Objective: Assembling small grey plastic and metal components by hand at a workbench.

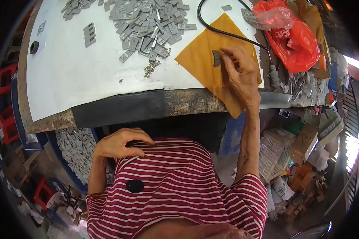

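Observation:
My right hand [241, 69] is over a yellow-brown sheet [203, 46] at the right of the table, thumb and forefinger drawn together in a pinch. Just left of those fingertips, a small dark grey ridged piece [216, 58] stands on the sheet. Whether the fingers touch it, or hold something tiny, I cannot make out. My left hand [121, 143] hovers before my striped shirt, below the table edge, thumb and fingers apart with nothing in them. A large heap of flat grey pieces [149, 26] lies at the far middle, with small metal parts [150, 68] at its near end.
A block of joined grey pieces [89, 34] and a black ring [34, 47] lie on the left. A black cable [235, 34] crosses the sheet's far corner. Red plastic bags [297, 46] crowd the right. Below the table, a blue bin [77, 153] holds more grey pieces.

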### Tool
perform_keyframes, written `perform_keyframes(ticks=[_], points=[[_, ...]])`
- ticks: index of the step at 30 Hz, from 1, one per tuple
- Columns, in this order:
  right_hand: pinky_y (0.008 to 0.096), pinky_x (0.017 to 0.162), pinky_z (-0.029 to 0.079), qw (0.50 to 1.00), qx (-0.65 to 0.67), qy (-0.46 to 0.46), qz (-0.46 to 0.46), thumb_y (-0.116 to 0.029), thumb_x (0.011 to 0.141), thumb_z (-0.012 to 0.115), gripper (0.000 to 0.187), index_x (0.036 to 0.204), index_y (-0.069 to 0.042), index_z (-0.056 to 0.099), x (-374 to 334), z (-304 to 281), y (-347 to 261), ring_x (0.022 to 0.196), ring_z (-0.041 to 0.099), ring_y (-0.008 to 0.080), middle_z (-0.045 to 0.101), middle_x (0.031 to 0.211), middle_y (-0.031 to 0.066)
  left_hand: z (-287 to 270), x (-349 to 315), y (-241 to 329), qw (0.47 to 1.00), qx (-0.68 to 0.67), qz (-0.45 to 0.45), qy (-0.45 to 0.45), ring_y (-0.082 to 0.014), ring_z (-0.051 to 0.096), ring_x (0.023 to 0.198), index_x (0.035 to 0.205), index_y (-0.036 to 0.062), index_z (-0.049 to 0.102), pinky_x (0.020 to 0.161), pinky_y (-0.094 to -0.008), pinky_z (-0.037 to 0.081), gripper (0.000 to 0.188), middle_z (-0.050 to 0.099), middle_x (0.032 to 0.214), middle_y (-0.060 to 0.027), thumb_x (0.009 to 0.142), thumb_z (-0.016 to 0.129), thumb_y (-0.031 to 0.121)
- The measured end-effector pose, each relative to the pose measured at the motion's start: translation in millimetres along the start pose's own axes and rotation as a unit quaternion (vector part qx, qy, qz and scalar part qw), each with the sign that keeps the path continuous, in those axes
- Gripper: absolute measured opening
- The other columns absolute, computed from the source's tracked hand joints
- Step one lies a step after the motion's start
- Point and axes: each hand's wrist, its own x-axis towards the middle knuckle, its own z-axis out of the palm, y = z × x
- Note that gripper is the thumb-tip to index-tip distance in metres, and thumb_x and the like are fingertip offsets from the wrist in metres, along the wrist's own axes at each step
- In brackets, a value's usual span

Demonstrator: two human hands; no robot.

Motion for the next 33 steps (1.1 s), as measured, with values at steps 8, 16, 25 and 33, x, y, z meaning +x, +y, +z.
perform_keyframes(ticks=[8,16,25,33], points=[[0.0305,0.057,0.043,0.996,-0.023,0.084,-0.014,0.002,0.077,0.056,0.012,0.089,0.0,0.057,-13.2,7.9,-0.6,0.064,0.056,0.0248,0.054,0.078,0.0128,4.8,20.2,-13.4,0.998,-0.014,-0.046,0.034,-0.0219,0.055,0.097,0.109,0.0036,0.057,0.086,-0.0341,0.043,0.035,0.058,0.105,-0.01,0.078,0.063,0.02],[0.0346,0.064,0.044,0.995,-0.075,0.056,-0.019,0.0,0.077,0.057,0.017,0.094,0.002,0.058,-25.4,8.8,-10.0,0.076,0.055,0.0301,0.051,0.087,0.0159,8.5,26.8,-14.9,0.997,-0.004,-0.065,0.043,-0.0229,0.054,0.098,0.109,0.0043,0.058,0.086,-0.0342,0.042,0.035,0.058,0.105,-0.0107,0.077,0.065,0.017],[0.0358,0.077,0.041,0.99,-0.125,0.002,-0.067,-0.001,0.078,0.055,0.03,0.108,0.004,0.051,-35.6,8.8,-6.4,0.087,0.05,0.03,0.046,0.1,0.0168,19.5,61.0,38.8,0.986,0.061,0.148,0.044,-0.0272,0.056,0.093,0.106,0.0012,0.058,0.082,-0.0353,0.045,0.034,0.058,0.1,-0.0135,0.073,0.064,0.003],[0.0367,0.078,0.041,0.981,-0.15,0.011,-0.124,-0.001,0.078,0.055,0.035,0.112,0.004,0.049,-39.2,12.7,1.7,0.09,0.048,0.0315,0.046,0.102,0.0182,7.3,136.9,80.4,0.829,0.373,0.313,0.277,-0.0297,0.044,0.11,0.112,0.0027,0.052,0.092,-0.0387,0.037,0.042,0.051,0.113,-0.0099,0.072,0.064,0.005]])
